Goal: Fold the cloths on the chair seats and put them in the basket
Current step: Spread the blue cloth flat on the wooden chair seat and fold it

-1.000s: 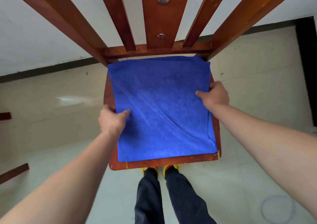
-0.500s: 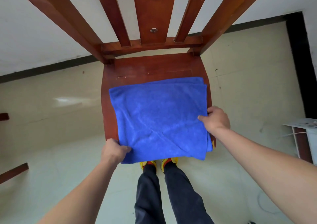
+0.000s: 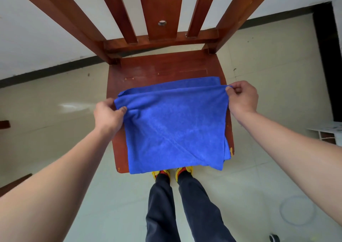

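Note:
A blue cloth [image 3: 175,128] lies doubled over on the seat of a red-brown wooden chair [image 3: 162,67], its near edge hanging slightly past the seat's front. My left hand [image 3: 108,113] pinches the upper layer's far left corner. My right hand [image 3: 241,98] pinches the far right corner between thumb and fingers. The held edge is stretched between both hands, lifted a little above a lower layer that shows just behind it. No basket is in view.
The chair's slatted back [image 3: 159,14] rises directly ahead against a white wall. My legs and yellow shoes [image 3: 172,173] stand at the seat's front edge. A white object [image 3: 327,130] sits at the right, dark wood pieces [image 3: 11,186] at the left.
The cloth was slid toward me off the back of the seat. Both hands then moved from its near part to the far corners and lifted the top edge.

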